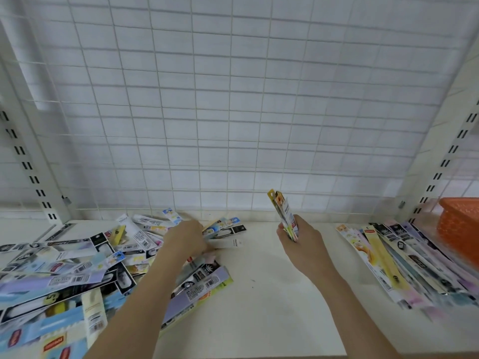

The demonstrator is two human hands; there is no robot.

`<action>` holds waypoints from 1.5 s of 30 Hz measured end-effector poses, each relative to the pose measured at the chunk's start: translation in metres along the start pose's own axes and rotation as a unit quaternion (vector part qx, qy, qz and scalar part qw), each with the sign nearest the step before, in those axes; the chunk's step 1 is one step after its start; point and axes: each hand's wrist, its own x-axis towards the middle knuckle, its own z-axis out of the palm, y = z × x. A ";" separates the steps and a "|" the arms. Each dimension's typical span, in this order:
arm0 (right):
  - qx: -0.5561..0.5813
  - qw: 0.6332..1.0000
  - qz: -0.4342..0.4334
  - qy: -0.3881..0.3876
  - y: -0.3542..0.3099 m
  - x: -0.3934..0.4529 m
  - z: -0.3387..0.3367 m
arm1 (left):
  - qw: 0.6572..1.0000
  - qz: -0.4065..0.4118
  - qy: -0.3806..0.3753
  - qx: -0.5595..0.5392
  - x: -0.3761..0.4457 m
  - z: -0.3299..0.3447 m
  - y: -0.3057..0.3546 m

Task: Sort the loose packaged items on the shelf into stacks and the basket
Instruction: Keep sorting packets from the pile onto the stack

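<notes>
From the head camera, your left hand (185, 238) reached into the loose pile (77, 268) on the shelf (259, 294), fingers curled at a white packet (228, 243); whether it pinched it, I could not tell. Your right hand (298, 239) gripped an upright bundle (283, 216), which could have fanned and slipped. The packets were long, flat, glossy cards. A sorted stack (404, 263) lay beside the orange basket (458, 224).
</notes>
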 end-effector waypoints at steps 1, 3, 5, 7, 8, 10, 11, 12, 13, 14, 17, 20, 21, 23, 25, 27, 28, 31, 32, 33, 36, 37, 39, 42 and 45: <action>0.000 1.000 -0.001 -0.003 -0.001 0.001 0.001 | 1.000 0.000 -0.002 0.003 0.000 0.001 -0.001; -0.003 1.000 -0.003 -0.006 -0.001 0.003 0.003 | 1.000 0.000 0.014 0.005 0.000 0.000 -0.003; 0.000 1.000 -0.004 -0.004 -0.002 0.004 0.004 | 1.000 0.005 0.030 0.005 -0.001 -0.003 -0.003; 0.004 1.000 -0.006 0.001 -0.002 0.005 0.004 | 0.999 0.022 0.036 0.000 -0.001 -0.006 -0.003; 0.007 1.000 -0.004 0.006 -0.002 0.005 0.002 | 0.999 0.033 0.041 0.001 0.000 -0.009 -0.002; 0.012 1.000 0.000 0.023 0.000 0.007 -0.002 | 0.997 0.052 0.057 0.005 -0.005 -0.015 0.004; 0.013 0.999 0.002 0.036 0.001 0.007 -0.005 | 0.996 0.056 0.068 -0.010 -0.008 -0.019 0.008; 0.018 0.999 0.006 0.050 0.003 0.008 -0.008 | 0.994 0.058 0.079 -0.039 -0.011 -0.022 0.014; 0.026 0.997 0.010 0.066 0.005 0.008 -0.012 | 0.991 0.059 0.089 -0.077 -0.015 -0.025 0.020; 0.033 0.996 0.011 0.078 0.008 0.008 -0.016 | 0.985 0.064 0.102 -0.123 -0.019 -0.027 0.027; 0.002 0.991 -0.022 0.129 0.019 0.012 -0.026 | 0.947 0.085 0.160 -0.266 -0.037 -0.026 0.055; -0.013 0.979 -0.064 0.194 0.030 0.016 -0.034 | 0.878 0.093 0.252 -0.397 -0.062 -0.014 0.094; -0.006 0.978 -0.065 0.200 0.034 0.018 -0.036 | 0.854 0.086 0.272 -0.436 -0.069 -0.008 0.107; 0.009 0.979 -0.057 0.195 0.043 0.021 -0.041 | 0.816 0.073 0.287 -0.497 -0.078 0.011 0.130; 0.012 0.983 -0.054 0.176 0.053 0.024 -0.045 | 0.813 0.067 0.282 -0.505 -0.079 0.032 0.144; 0.016 0.988 -0.047 0.149 0.062 0.024 -0.046 | 0.835 0.058 0.257 -0.482 -0.075 0.050 0.149; 0.024 0.990 -0.038 0.133 0.064 0.024 -0.047 | 0.846 0.050 0.246 -0.471 -0.072 0.056 0.150; 0.035 0.993 -0.040 0.104 0.068 0.021 -0.048 | 0.858 0.001 0.237 -0.456 -0.065 0.061 0.143; 0.041 0.994 -0.039 0.090 0.069 0.020 -0.049 | 0.855 -0.019 0.231 -0.463 -0.065 0.061 0.141; 0.040 0.996 -0.035 0.071 0.071 0.018 -0.051 | 0.852 -0.035 0.226 -0.471 -0.065 0.061 0.139; -0.004 1.000 0.004 -0.014 0.081 0.012 -0.052 | 0.846 -0.072 0.240 -0.471 -0.068 0.060 0.138; -0.020 0.999 0.010 -0.027 0.083 0.010 -0.052 | 0.846 -0.080 0.250 -0.464 -0.069 0.060 0.139; -0.075 0.997 -0.016 -0.019 0.083 0.011 -0.055 | 0.851 -0.096 0.261 -0.445 -0.071 0.058 0.141; -0.126 0.990 -0.061 -0.016 0.076 0.017 -0.063 | 0.876 -0.117 0.245 -0.398 -0.074 0.054 0.148; -0.129 0.990 -0.046 -0.046 0.080 0.025 -0.082 | 0.885 -0.134 0.218 -0.389 -0.078 0.051 0.163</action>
